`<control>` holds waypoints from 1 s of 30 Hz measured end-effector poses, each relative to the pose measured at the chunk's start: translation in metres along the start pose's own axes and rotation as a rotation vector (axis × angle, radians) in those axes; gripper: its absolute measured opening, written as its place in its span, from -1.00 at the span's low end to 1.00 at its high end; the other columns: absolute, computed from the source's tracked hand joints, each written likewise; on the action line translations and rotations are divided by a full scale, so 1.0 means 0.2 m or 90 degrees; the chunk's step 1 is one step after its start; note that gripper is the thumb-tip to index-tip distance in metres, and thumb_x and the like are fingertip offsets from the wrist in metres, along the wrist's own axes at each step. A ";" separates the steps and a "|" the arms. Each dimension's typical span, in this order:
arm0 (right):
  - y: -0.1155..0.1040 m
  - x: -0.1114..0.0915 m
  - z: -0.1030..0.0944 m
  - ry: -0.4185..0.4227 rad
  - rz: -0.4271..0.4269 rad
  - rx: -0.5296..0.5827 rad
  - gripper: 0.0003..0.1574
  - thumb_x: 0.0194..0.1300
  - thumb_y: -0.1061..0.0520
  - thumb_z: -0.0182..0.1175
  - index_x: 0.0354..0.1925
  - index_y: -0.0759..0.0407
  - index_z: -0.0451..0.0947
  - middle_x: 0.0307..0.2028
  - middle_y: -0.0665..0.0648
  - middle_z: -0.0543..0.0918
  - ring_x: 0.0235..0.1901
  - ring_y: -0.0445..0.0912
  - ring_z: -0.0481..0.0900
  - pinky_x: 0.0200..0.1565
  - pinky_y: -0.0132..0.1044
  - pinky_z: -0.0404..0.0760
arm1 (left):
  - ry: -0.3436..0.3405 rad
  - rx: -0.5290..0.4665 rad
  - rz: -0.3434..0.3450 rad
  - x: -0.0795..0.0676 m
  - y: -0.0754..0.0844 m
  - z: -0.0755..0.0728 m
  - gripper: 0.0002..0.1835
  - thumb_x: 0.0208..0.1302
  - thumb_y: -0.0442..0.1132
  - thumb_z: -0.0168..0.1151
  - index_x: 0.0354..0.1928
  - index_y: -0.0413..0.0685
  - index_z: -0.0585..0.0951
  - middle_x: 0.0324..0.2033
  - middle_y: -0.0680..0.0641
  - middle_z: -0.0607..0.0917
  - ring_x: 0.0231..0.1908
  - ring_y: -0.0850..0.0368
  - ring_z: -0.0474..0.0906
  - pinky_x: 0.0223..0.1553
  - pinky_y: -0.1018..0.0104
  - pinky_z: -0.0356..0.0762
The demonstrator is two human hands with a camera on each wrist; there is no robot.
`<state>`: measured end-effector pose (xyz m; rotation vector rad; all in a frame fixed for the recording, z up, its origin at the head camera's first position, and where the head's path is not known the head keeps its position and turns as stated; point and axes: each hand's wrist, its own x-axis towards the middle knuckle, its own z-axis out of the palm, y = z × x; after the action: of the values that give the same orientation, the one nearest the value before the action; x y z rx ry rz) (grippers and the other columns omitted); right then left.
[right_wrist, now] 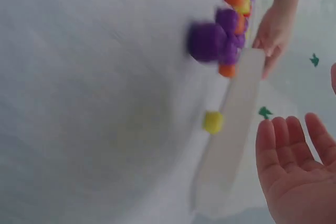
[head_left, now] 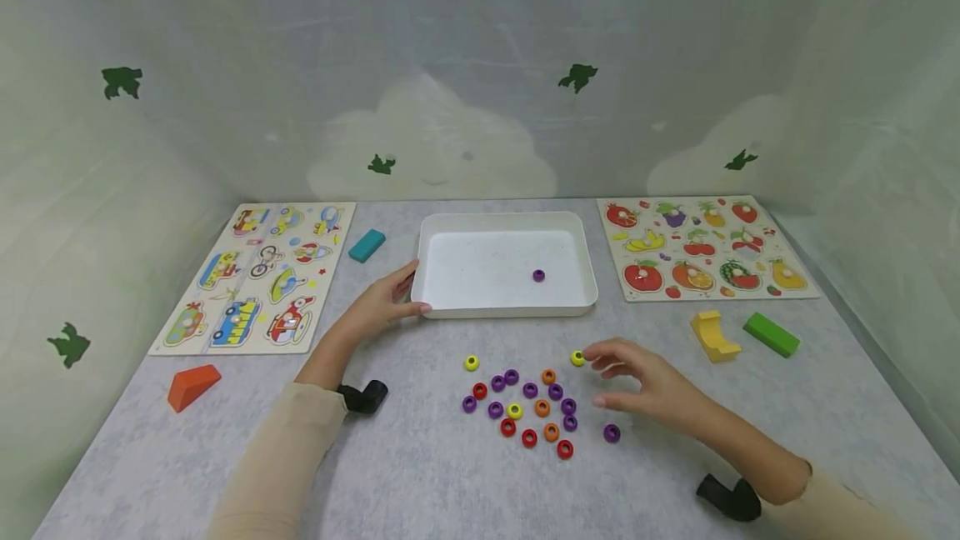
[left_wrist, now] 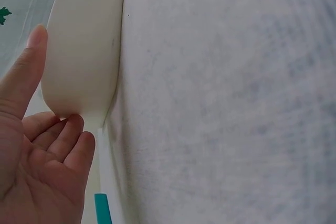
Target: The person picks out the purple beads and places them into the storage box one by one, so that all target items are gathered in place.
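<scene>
- left hand (head_left: 385, 300): from my end i see it gripping the near-left corner of the white tray (head_left: 506, 312), thumb at the near side, other fingers against the left wall.
- right hand (head_left: 648, 386): fingers apart and lightly bent, thumb separate, nothing held that i can see. fingertips are just beside a yellow bead (head_left: 577, 359); i cannot tell whether they touch.
- beads: the rest lie loose on the desk (head_left: 420, 482) in front of the tray, mixed purple, red, orange and yellow. a lone purple bead (head_left: 612, 433) lies near the right hand, on its near side.
- technique, my judgement: i would bring thumb and forefinger down on opposite sides of the yellow bead and pinch lightly; its rounded wall could roll from a one-sided push.
- also judged: i would keep the thumb clear of the lone bead, so it is not knocked off, and leave the left grip on the corner to stop the tray sliding.
- container: the tray is shallow, flat on the desk. in it i count one purple bead (head_left: 538, 277), right of centre and towards the near wall; any bead added would best be let go low, against bouncing.
</scene>
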<state>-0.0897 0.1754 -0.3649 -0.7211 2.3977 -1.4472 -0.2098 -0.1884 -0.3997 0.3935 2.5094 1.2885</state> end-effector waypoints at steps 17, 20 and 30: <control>0.29 -0.16 0.08 -0.120 0.062 -0.123 -0.80 0.00 0.06 0.16 -0.30 -0.10 0.47 -0.37 -0.14 0.47 -0.40 -0.25 0.40 -0.38 -0.44 0.45 | 0.002 0.007 -0.009 0.03 -0.07 0.00 -0.07 -0.15 0.00 0.24 0.25 0.08 -0.07 0.21 0.06 -0.05 0.16 0.20 -0.04 0.13 0.27 -0.01; 0.26 -0.12 0.06 -0.099 0.074 -0.130 -0.80 0.01 0.05 0.15 -0.29 -0.08 0.47 -0.37 -0.15 0.47 -0.41 -0.26 0.40 -0.38 -0.46 0.46 | 0.007 0.015 -0.008 0.04 -0.10 0.01 -0.07 -0.15 0.01 0.24 0.24 0.13 -0.07 0.21 0.09 -0.05 0.15 0.22 -0.03 0.13 0.28 0.00; 0.13 0.16 -0.08 0.089 -0.070 -0.115 -0.73 0.03 0.13 0.13 -0.20 -0.01 0.46 -0.28 -0.12 0.48 -0.32 -0.25 0.44 -0.23 -0.36 0.48 | 0.002 -0.019 -0.015 0.06 -0.11 0.01 -0.08 -0.13 -0.09 0.26 0.24 -0.01 -0.05 0.21 0.00 -0.04 0.16 0.14 -0.03 0.13 0.23 0.00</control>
<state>-0.1319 0.1803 -0.3785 -0.8312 2.6599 -1.3757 -0.2220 -0.1948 -0.4197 0.3543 2.4865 1.3175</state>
